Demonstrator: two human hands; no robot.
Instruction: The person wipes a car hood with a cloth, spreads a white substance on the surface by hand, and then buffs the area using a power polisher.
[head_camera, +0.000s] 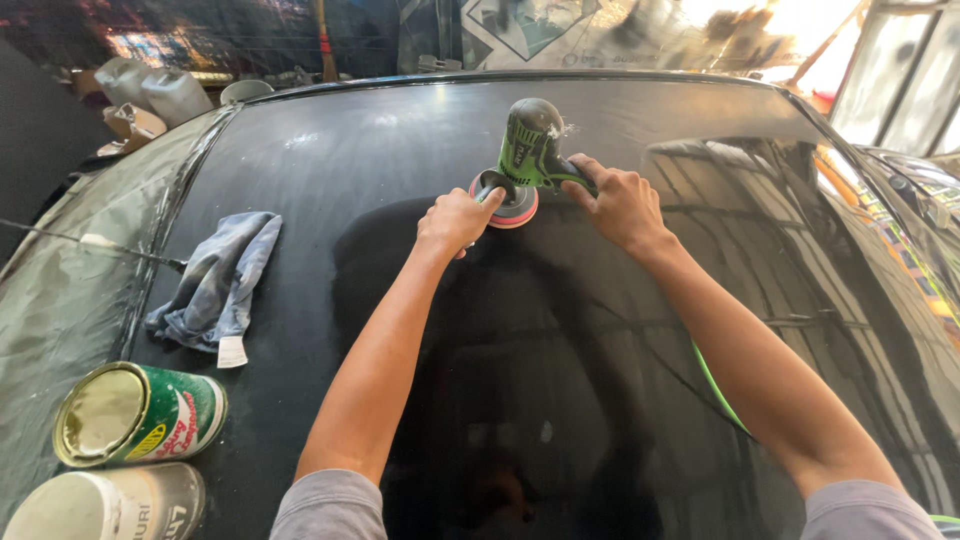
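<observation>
Head view: looking down on a black car roof (560, 400), glossy, both arms stretched forward.
Polisher: green and black power polisher (532, 150) upright near the far middle of the roof, pink-rimmed pad (512, 208) flat on the paint.
Left hand: left hand (458, 220) curled at the near left edge of the pad, fingers touching the polisher head; how much it grips, cannot tell.
Right hand: right hand (620, 205) closed round the polisher's rear handle.
Cable: green cord (716, 392) running back under the right forearm.
Rag: crumpled grey-blue cloth (220, 280) with a white tag, left on the roof, well apart from the hands.
Cans: open green tin (140, 414) lying on its side at near left; second pale can (110, 504) just below it.
Background: grey plastic jugs (150, 92) beyond the far left corner.
</observation>
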